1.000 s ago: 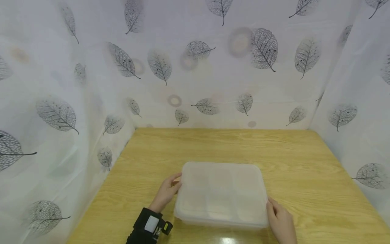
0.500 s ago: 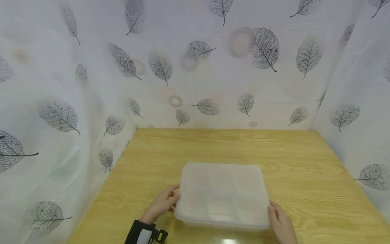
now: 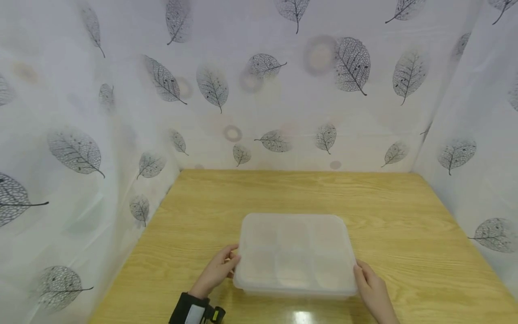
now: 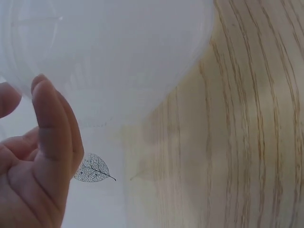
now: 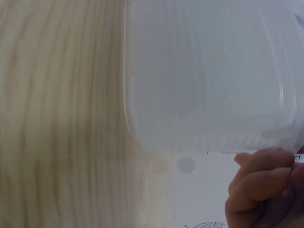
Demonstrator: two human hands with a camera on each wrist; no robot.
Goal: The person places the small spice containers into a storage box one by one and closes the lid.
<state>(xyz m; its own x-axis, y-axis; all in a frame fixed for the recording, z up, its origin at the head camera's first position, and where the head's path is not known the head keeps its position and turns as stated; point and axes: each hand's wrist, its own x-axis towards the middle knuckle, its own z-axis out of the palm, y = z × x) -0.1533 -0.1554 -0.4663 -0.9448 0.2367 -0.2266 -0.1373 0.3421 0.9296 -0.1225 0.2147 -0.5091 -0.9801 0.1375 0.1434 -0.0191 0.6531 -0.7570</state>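
A frosted translucent plastic storage box (image 3: 295,254) with rounded corners is held level over the near part of the table, its top showing six sections in two rows. My left hand (image 3: 216,270) grips its left edge, thumb on top. On the opposite short side, my right hand (image 3: 372,285) holds the right edge with the thumb along the rim. The left wrist view looks at the underside of the box (image 4: 109,57), with curled fingers (image 4: 50,123) at its rim. Bent fingers (image 5: 261,183) also show at the box's edge in the right wrist view.
A wood-grain table (image 3: 291,191) extends behind and to both sides of the box. White sheeting (image 3: 259,103) printed with grey leaves encloses it at the back, left and right. A black wrist strap with a small camera (image 3: 198,310) sits on the left wrist.
My left hand has slid nearer along the box's left edge, its wrist lower in view. The box has shifted slightly and stays between both hands.
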